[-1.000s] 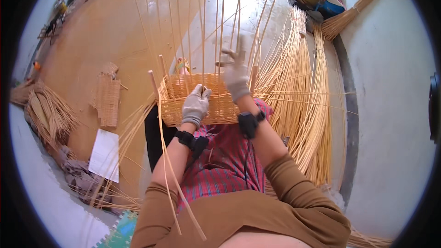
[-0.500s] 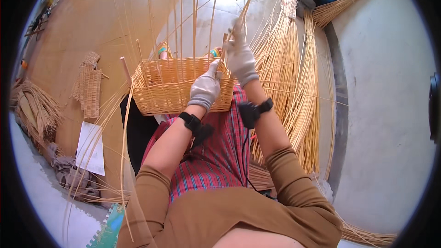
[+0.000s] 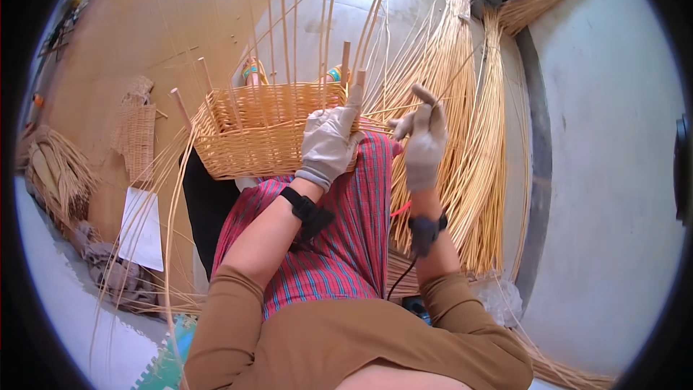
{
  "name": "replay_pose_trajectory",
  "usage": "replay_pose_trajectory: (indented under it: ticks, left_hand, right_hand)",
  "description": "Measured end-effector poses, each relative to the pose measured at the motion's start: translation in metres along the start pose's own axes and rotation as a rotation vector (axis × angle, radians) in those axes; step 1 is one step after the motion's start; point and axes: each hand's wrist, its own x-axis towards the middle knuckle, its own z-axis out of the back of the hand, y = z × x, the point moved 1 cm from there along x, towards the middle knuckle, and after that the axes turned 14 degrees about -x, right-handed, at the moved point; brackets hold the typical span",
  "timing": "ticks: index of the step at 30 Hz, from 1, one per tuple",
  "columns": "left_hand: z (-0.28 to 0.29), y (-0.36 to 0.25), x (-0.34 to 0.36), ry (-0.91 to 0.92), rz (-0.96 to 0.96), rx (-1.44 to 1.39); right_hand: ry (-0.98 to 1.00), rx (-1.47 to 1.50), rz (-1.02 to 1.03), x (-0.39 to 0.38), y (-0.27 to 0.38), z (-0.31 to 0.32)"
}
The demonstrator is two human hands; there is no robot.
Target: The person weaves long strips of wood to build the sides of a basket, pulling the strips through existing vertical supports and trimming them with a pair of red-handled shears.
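A wicker basket point(image 3: 249, 146) with an open woven top rests at my lap. Several tall thin stakes rise from its walls, and thicker wooden posts point(image 3: 346, 65) stand at its corners. My left hand point(image 3: 328, 141), in a pale glove, grips its right front corner, with a finger up along the post there. Just right of the basket is my gloved right hand point(image 3: 424, 137), apart from the wall. Its fingers are bent around a thin wicker strand point(image 3: 462, 72) that slants up and away; part of the strand is hidden by the fingers.
Large bundles of wicker strands point(image 3: 476, 173) lie along the right side by the wall. At left are a woven panel point(image 3: 134, 133), a white sheet point(image 3: 142, 227) and a fibre bundle point(image 3: 61, 173). Long loose strands point(image 3: 172, 245) hang from the basket's left corner.
My right hand has come down and right from above the basket's right corner. My left hand has shifted slightly right and up on the corner. The basket has tilted and moved a little left.
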Motion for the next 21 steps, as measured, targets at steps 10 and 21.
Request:
replay_pose_trajectory:
  ticks: [10, 21]
  left_hand:
    - [0.021, 0.020, -0.039, -0.259, 0.032, -0.749]
    - [0.018, -0.001, 0.105, 0.054, 0.384, -1.417]
  right_hand:
    - [0.262, -0.090, -0.091, 0.027, -0.006, -0.036]
    - [-0.067, -1.038, 0.047, 0.000, -0.043, -0.086]
